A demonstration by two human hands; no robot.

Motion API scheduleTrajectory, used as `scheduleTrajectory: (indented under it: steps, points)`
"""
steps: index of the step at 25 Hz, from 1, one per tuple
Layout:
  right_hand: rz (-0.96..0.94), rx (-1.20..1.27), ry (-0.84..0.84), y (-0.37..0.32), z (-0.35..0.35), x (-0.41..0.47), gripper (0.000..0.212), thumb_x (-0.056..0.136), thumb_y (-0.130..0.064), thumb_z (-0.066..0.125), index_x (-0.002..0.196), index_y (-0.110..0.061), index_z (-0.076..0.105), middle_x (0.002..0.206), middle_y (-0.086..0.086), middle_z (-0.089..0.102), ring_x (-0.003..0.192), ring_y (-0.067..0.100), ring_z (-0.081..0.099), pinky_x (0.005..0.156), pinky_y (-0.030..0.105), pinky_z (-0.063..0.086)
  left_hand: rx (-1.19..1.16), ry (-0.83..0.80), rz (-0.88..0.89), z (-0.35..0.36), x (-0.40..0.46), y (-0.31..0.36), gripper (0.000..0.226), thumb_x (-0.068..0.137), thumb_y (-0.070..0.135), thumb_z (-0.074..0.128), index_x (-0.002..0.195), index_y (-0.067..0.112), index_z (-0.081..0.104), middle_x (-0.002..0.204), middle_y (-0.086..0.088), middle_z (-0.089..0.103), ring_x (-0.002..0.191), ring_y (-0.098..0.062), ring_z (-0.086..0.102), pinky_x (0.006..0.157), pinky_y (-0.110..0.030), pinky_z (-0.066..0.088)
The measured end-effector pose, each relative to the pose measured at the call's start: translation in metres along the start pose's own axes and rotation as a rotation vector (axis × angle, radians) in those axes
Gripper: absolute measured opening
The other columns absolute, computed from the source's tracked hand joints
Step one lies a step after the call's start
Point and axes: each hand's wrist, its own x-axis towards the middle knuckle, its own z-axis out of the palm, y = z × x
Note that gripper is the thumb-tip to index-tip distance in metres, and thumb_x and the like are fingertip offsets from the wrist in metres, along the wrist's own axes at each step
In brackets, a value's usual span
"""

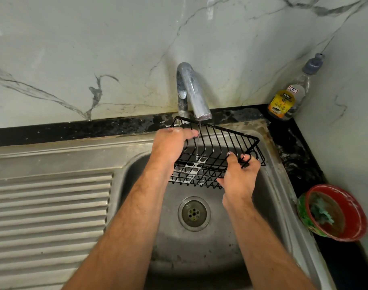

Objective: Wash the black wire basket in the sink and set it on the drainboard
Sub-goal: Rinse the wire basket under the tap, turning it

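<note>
Rinsing is the step in hand: the black wire basket [215, 151] is held tilted over the stainless steel sink [199, 243], directly beneath the curved chrome tap [192, 93], from which a thin stream of water [198, 139] falls through the wires. White suds are seen clinging to the lower wires, so the wash is judged unfinished. The left hand [170, 143] is curled over the basket's left end, fingers wrapped round the rim; the right hand [240, 174] grips the right end, fingers hooked through the wires near a corner. Next — once the foam is gone — the basket would need to be lifted clear of the spout and carried left to the ribbed steel drainboard [49, 210], which lies just beside the bowl.

Behind the sink a white marble-patterned wall [95, 49] is met by a black speckled stone counter [74, 128]. A clear bottle of dishwash gel with a yellow label [287, 97] stands in the corner, and a red plastic tub holding a green scrubber [334, 212] sits to the right.
</note>
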Motion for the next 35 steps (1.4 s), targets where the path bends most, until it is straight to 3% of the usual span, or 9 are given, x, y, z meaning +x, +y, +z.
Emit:
scheduleTrajectory:
  steps: [4, 9, 14, 22, 26, 28, 30, 33, 35]
  points:
    - [0.128, 0.086, 0.032, -0.003, 0.001, 0.006, 0.029, 0.099, -0.021, 0.049, 0.126, -0.025, 0.038, 0.109, 0.007, 0.052, 0.071, 0.014, 0.050, 0.068, 0.043, 0.056, 0.103, 0.015, 0.128, 0.009, -0.003, 0.002, 0.012, 0.086, 0.033, 0.074, 0.078, 0.027, 0.082, 0.103, -0.014, 0.076, 0.082, -0.012, 0.067, 0.079, -0.027, 0.047]
    - [0.288, 0.208, -0.042, -0.006, -0.001, -0.001, 0.035, 0.099, -0.008, 0.040, 0.130, -0.026, 0.037, 0.101, -0.011, 0.044, 0.107, 0.027, 0.053, 0.092, 0.058, 0.054, 0.378, 0.074, 0.213, 0.019, -0.009, 0.003, 0.022, 0.090, 0.038, 0.065, 0.088, 0.020, 0.078, 0.075, -0.001, 0.075, 0.079, -0.019, 0.070, 0.081, -0.034, 0.056]
    - [0.328, 0.139, -0.078, 0.006, 0.005, -0.008, 0.027, 0.102, -0.022, 0.048, 0.128, -0.023, 0.039, 0.112, 0.006, 0.053, 0.096, 0.025, 0.056, 0.082, 0.055, 0.060, 0.644, 0.178, 0.184, 0.024, -0.005, 0.018, 0.027, 0.095, 0.048, 0.059, 0.097, 0.024, 0.071, 0.078, 0.008, 0.068, 0.074, -0.014, 0.063, 0.062, -0.029, 0.043]
    - [0.256, -0.130, -0.115, 0.014, 0.001, 0.000, 0.047, 0.102, -0.044, 0.049, 0.142, -0.021, 0.039, 0.125, 0.012, 0.057, 0.099, 0.027, 0.064, 0.058, 0.039, 0.063, 0.728, 0.064, 0.055, 0.021, 0.021, 0.027, 0.039, 0.093, 0.044, 0.057, 0.117, 0.013, 0.059, 0.103, -0.003, 0.069, 0.100, -0.026, 0.066, 0.092, -0.043, 0.056]
    - [-0.086, -0.828, -0.176, 0.002, -0.020, 0.022, 0.055, 0.094, -0.061, 0.053, 0.126, -0.018, 0.064, 0.092, 0.003, 0.072, 0.083, 0.024, 0.073, 0.078, 0.041, 0.062, 0.523, 0.071, 0.081, 0.013, 0.021, 0.015, 0.015, 0.085, 0.035, 0.067, 0.079, 0.022, 0.066, 0.080, 0.003, 0.071, 0.085, -0.021, 0.070, 0.081, -0.036, 0.057]
    - [-0.286, -1.024, -0.095, -0.009, -0.023, 0.023, 0.051, 0.092, -0.054, 0.058, 0.132, -0.021, 0.063, 0.108, 0.006, 0.073, 0.102, 0.025, 0.068, 0.094, 0.040, 0.055, 0.437, 0.099, 0.087, 0.008, 0.017, 0.010, 0.010, 0.081, 0.034, 0.072, 0.077, 0.024, 0.072, 0.077, 0.007, 0.073, 0.082, -0.017, 0.070, 0.080, -0.034, 0.056]
    - [-0.502, -0.996, -0.119, -0.018, -0.015, 0.010, 0.055, 0.098, -0.031, 0.055, 0.151, -0.020, 0.042, 0.140, 0.011, 0.053, 0.122, 0.023, 0.056, 0.104, 0.036, 0.047, 0.370, 0.100, 0.097, 0.008, 0.014, 0.005, 0.010, 0.080, 0.034, 0.074, 0.075, 0.025, 0.074, 0.074, 0.009, 0.073, 0.080, -0.015, 0.068, 0.079, -0.032, 0.053]
    - [-0.808, -0.854, -0.514, -0.033, 0.013, -0.019, 0.053, 0.108, -0.028, 0.033, 0.159, -0.022, 0.020, 0.166, 0.003, 0.021, 0.149, 0.016, 0.026, 0.123, 0.037, 0.022, 0.285, 0.078, 0.147, 0.010, 0.009, -0.005, 0.029, 0.086, 0.043, 0.062, 0.073, 0.021, 0.076, 0.067, 0.005, 0.073, 0.075, -0.022, 0.069, 0.076, -0.034, 0.052]
    - [-0.985, -0.921, -0.699, -0.039, 0.026, -0.022, 0.054, 0.109, -0.037, 0.021, 0.160, -0.020, 0.017, 0.167, 0.001, 0.016, 0.154, 0.012, 0.009, 0.127, 0.038, 0.012, 0.118, 0.038, 0.153, 0.006, 0.008, -0.012, 0.053, 0.089, 0.060, 0.044, 0.081, 0.023, 0.080, 0.080, -0.001, 0.078, 0.086, -0.023, 0.074, 0.089, -0.039, 0.054]
